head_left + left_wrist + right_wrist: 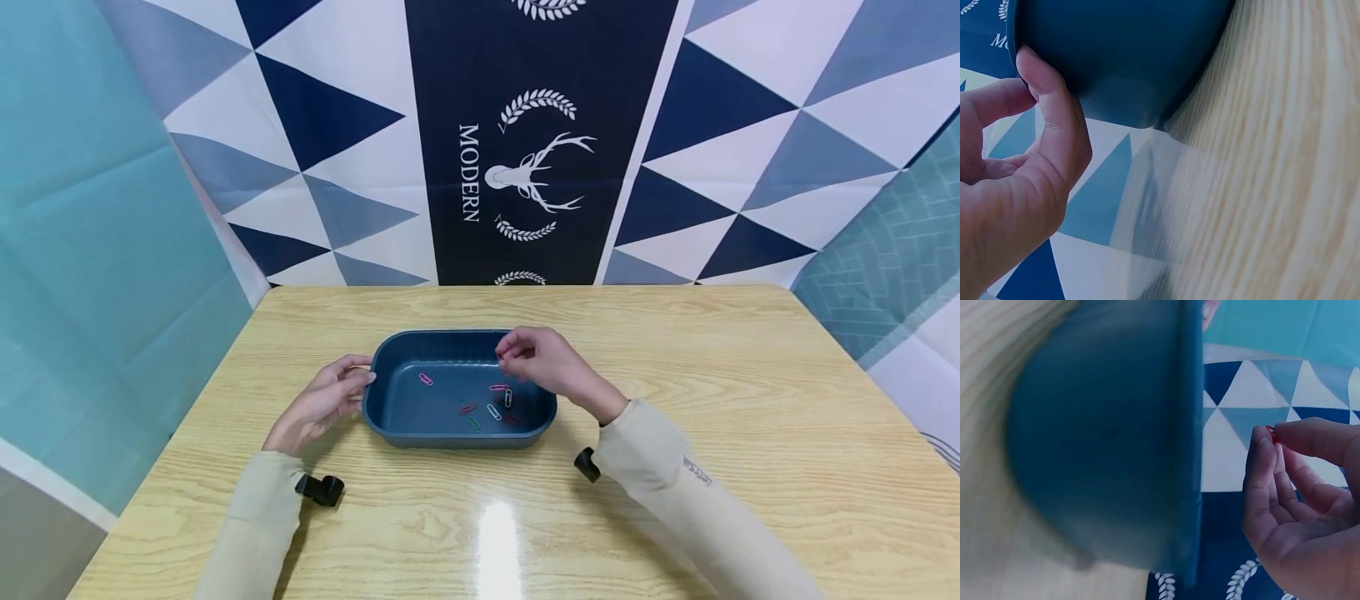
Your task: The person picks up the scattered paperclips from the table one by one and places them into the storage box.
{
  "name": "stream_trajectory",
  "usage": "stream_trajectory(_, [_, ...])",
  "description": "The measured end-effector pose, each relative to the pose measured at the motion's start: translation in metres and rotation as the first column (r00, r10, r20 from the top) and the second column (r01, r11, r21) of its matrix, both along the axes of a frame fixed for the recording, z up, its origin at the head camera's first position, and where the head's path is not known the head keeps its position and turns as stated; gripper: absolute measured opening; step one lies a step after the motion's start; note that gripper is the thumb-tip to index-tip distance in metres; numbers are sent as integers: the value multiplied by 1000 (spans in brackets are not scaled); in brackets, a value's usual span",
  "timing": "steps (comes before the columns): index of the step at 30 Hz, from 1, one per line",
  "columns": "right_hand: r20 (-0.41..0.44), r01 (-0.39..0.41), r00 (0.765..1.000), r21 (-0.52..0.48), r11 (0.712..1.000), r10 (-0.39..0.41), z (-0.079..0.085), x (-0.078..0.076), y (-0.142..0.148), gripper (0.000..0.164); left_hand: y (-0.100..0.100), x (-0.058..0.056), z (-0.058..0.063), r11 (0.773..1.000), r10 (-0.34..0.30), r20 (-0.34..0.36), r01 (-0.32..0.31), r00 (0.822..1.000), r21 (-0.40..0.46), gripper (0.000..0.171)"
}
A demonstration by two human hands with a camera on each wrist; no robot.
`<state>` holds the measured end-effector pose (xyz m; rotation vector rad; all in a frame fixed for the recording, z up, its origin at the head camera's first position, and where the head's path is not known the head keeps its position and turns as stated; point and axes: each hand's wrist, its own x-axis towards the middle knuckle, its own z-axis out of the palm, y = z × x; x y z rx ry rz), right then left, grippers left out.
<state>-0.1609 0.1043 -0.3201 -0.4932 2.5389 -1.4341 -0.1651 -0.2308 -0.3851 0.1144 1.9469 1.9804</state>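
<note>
A dark blue oblong plastic bin (pixel 459 441) stands on the table. At its left end my left hand (pixel 321 407) grips the rim, and the left wrist view shows a fingertip (pixel 1038 69) against the bin's wall. Over the bin's right part, my right hand (pixel 546 362) pinches a red paper clip (pixel 1271 431) between thumb and fingertips, above the rim. Several loose paper clips lie on the bin's floor: a pink one (pixel 426 379) towards the left, and a green one (pixel 474 423), a white one (pixel 494 412) and a red one (pixel 468 409) towards the right.
The light wood-grain table (pixel 420 517) extends around the bin on all sides. Behind its far edge hangs a cloth (pixel 352 100) with blue and white triangles. A small black device (pixel 322 490) is strapped to each wrist.
</note>
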Motion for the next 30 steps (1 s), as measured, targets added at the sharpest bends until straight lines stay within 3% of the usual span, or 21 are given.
stream_trajectory(6, [5, -18, 1000, -8, 1000, 18, 10, -7, -17, 12, -1, 0, -1, 1000, 10, 0, -10, 1000, -3, 40])
stream_trajectory(13, [6, -18, 1000, -12, 1000, 18, 10, -10, -25, 12, -1, 1, 0, 1000, 8, 0, -8, 1000, 1, 41])
stream_trajectory(30, [-75, 1, 997, 120, 993, 8, 9, -8, -20, 14, -1, 0, -1, 1000, -6, -8, 6, 1000, 2, 43])
